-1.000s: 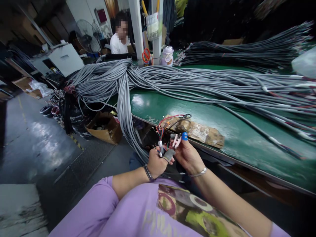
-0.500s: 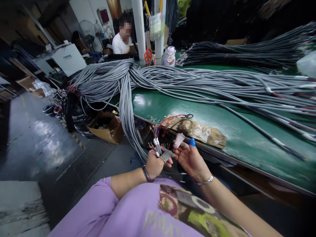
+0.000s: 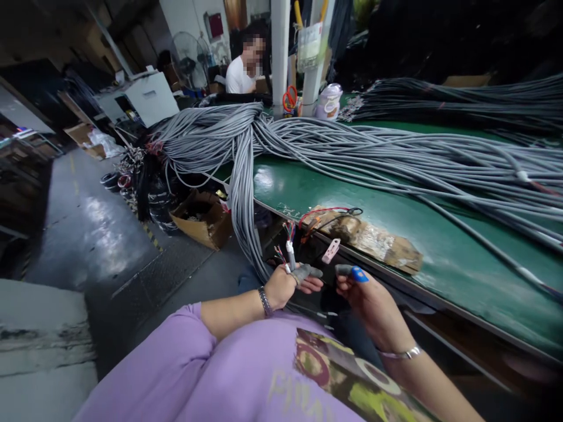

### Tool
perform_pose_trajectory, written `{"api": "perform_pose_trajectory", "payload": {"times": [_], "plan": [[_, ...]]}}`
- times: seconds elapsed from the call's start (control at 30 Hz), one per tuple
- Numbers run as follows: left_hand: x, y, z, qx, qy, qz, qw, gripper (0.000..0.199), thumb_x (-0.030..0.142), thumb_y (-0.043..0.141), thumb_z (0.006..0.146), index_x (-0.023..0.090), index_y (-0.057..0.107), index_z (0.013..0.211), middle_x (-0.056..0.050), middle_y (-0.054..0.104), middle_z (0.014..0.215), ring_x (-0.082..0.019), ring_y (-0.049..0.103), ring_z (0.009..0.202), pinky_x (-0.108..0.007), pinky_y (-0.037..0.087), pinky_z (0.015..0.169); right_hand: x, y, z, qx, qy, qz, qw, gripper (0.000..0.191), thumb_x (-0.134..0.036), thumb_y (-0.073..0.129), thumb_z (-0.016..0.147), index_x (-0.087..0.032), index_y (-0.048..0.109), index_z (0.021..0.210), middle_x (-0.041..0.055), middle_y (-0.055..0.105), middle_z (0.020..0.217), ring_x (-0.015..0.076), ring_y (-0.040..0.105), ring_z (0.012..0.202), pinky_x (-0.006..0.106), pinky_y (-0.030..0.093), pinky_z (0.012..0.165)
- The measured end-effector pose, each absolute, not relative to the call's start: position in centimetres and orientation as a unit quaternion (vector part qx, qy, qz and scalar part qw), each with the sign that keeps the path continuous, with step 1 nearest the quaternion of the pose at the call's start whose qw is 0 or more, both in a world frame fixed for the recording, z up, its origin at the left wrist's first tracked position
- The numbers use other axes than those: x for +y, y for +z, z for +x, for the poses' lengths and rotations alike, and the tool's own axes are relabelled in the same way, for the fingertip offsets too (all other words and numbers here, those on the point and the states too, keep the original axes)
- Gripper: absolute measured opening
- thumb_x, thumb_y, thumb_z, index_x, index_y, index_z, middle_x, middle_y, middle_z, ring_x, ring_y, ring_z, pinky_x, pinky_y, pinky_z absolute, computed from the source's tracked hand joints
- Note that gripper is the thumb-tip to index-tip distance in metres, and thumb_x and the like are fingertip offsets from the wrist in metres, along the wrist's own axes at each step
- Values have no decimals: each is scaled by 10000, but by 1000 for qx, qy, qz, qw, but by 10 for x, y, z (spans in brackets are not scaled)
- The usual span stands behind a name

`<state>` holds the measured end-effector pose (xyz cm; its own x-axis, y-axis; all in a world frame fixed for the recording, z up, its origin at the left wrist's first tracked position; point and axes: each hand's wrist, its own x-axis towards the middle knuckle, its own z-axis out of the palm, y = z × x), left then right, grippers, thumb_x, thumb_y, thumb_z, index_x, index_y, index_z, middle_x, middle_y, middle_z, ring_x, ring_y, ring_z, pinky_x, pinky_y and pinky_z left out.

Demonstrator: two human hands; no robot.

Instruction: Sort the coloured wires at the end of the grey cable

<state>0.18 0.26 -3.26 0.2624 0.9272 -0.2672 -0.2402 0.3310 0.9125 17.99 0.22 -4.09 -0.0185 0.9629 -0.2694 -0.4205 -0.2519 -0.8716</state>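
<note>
My left hand (image 3: 288,285) is closed round the ends of a few grey cables (image 3: 291,258), whose stripped tips fan out in thin coloured wires (image 3: 289,230). A grey cover sits on one of its fingers. To the right, a small gap away, my right hand (image 3: 367,293) has its thumb and forefinger pressed together. Blue wrapping covers the thumb and a grey cover the fingertip; anything between them is too small to make out. Just above the gap between the hands, a small pink piece with holes (image 3: 331,251) is at the table's edge.
Grey cables (image 3: 352,149) lie along the green table (image 3: 285,184), some hanging over its front edge. A taped wooden board (image 3: 373,237) with red and black leads lies at the edge. A cardboard box (image 3: 202,220) stands below. Behind the table is a person in white (image 3: 240,75).
The view has turned a little left, so the scene sits further right. My right hand has drawn away from my left, its thumb now against the forefinger. My left hand still grips the cables.
</note>
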Motion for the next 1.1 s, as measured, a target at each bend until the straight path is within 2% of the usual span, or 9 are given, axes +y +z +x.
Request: {"api": "perform_pose_trajectory", "payload": {"times": [0.13, 0.3, 0.47, 0.6, 0.67, 0.8, 0.87, 1.0, 1.1], "plan": [[-3, -30, -2, 420, 314, 448, 724, 504, 601, 625, 731, 114, 679, 851, -72, 694, 723, -95, 593, 501, -195, 298, 465, -9, -33, 181, -457, 564, -493, 479, 363, -538, 719, 720, -205, 712, 864, 39, 666, 754, 150, 557, 644, 262, 473, 596], [-10, -30, -1, 394, 229, 480, 750, 471, 544, 764, 628, 117, 691, 816, -43, 669, 657, -102, 559, 478, -232, 410, 514, -19, -10, 171, -598, 555, -429, 388, 340, -534, 603, 820, -224, 654, 949, 40, 676, 792, 155, 572, 582, 283, 491, 570], [-14, -36, -1, 366, 218, 484, 764, 461, 500, 842, 524, 117, 701, 739, -31, 663, 664, -127, 571, 559, -282, 486, 601, -23, -8, 161, -645, 524, -419, 365, 319, -535, 581, 833, -221, 596, 780, 27, 635, 729, 166, 582, 606, 268, 486, 554], [-17, -37, -13, 331, 251, 501, 759, 490, 519, 854, 486, 118, 712, 728, -27, 671, 674, -136, 596, 650, -289, 487, 726, -24, -23, 163, -665, 489, -416, 382, 299, -508, 533, 873, -219, 610, 856, 31, 649, 778, 185, 594, 707, 285, 499, 660], [-17, -35, -22, 348, 301, 481, 746, 541, 574, 816, 532, 108, 727, 792, -57, 693, 731, -149, 618, 706, -281, 477, 743, -24, -28, 166, -675, 464, -421, 390, 296, -498, 517, 885, -216, 607, 866, 35, 649, 803, 187, 584, 730, 289, 492, 688], [-13, -27, -37, 409, 446, 403, 687, 602, 633, 681, 697, 108, 717, 989, -138, 713, 931, -190, 659, 781, -224, 402, 568, -25, -30, 168, -695, 449, -415, 378, 296, -488, 503, 894, -211, 600, 857, 34, 634, 806, 185, 563, 740, 286, 477, 697], [-11, -23, -37, 414, 466, 423, 658, 586, 613, 660, 734, 106, 713, 1023, -154, 706, 981, -194, 658, 811, -213, 360, 536, -25, -31, 165, -707, 465, -392, 361, 306, -489, 495, 899, -207, 601, 850, 32, 625, 802, 181, 552, 735, 281, 474, 688], [-12, -14, -29, 402, 418, 496, 646, 536, 566, 713, 710, 121, 728, 1007, -117, 709, 953, -194, 628, 879, -275, 449, 763, -26, -35, 156, -719, 488, -361, 337, 370, -531, 492, 889, -196, 591, 768, 29, 608, 747, 169, 522, 689, 277, 469, 649], [-13, -9, -22, 376, 401, 500, 669, 515, 524, 795, 623, 137, 733, 958, -94, 700, 973, -202, 616, 933, -320, 438, 895, -26, -36, 152, -719, 498, -361, 323, 408, -558, 523, 861, -192, 593, 697, 28, 605, 692, 169, 513, 656, 282, 465, 624]]}}
